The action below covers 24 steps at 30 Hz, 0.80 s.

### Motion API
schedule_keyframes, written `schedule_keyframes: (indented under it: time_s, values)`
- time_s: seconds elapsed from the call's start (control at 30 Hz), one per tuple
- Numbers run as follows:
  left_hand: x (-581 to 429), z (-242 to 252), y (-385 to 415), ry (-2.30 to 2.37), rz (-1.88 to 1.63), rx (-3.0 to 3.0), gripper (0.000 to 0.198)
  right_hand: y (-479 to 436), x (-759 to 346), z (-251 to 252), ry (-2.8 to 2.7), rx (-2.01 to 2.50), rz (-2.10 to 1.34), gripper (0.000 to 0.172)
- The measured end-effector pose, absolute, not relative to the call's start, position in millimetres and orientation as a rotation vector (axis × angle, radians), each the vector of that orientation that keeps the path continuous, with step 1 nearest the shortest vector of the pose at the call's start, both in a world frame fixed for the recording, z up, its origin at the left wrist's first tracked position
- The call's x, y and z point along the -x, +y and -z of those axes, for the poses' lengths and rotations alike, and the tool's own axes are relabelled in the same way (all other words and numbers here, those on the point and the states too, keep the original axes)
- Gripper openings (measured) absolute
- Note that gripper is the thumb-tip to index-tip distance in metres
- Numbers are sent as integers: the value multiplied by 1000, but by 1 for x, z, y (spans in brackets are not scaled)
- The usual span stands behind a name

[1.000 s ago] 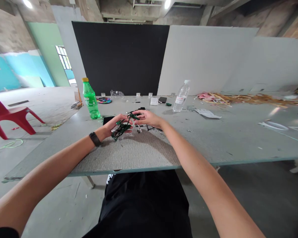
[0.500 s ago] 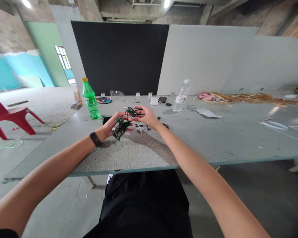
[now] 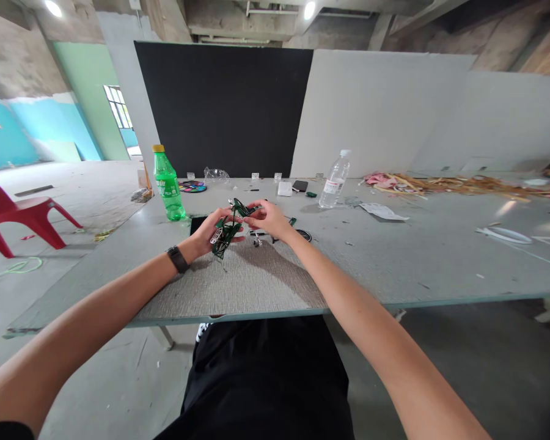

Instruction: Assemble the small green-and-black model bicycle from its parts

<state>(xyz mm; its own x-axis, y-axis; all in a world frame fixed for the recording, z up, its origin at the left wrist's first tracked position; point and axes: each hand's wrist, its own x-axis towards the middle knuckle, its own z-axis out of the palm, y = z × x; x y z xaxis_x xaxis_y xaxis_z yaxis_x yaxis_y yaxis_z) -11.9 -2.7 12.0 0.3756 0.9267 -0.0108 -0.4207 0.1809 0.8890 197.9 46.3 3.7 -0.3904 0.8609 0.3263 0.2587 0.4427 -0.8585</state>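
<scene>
A small dark-green model bicycle (image 3: pixel 227 237) is held above the table's textured mat, its frame tilted. My left hand (image 3: pixel 208 232), with a black band on the wrist, grips it from the left side. My right hand (image 3: pixel 270 218) pinches its upper right part; the fingertips partly hide what they hold there. Below and right of my hands lie a small silver part (image 3: pixel 256 239) and a small black wheel (image 3: pixel 304 234), partly covered by my right hand and forearm. A flat black object (image 3: pixel 197 224) sits behind my left hand.
A green bottle (image 3: pixel 168 189) stands at the table's left, and a clear bottle (image 3: pixel 335 181) right of centre. Toward the back are a white box (image 3: pixel 284 188), a dark flat item (image 3: pixel 300 186) and a paint palette (image 3: pixel 193 186). Wood strips (image 3: pixel 467 185) lie far right; a red chair (image 3: pixel 22 214) stands left.
The model bicycle has turned slightly in my hands, and its lower wheel shows at a different angle. Both hands keep their hold; the camera view has shifted a little.
</scene>
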Motion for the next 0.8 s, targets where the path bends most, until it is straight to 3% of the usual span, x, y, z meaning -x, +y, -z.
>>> schedule_keyframes:
  time_s: [0.4,0.53,0.8]
  values:
    - [8,-8,0,761,-1065,-1050,17,42,-197,-5,-2135,1058,-673,34]
    - [4,-8,-2,789,-1042,-1080,23,39,-192,-8,-2126,1010,-487,38]
    - [4,-7,-4,810,-984,-1072,14,39,-186,-2,-2058,918,-727,46]
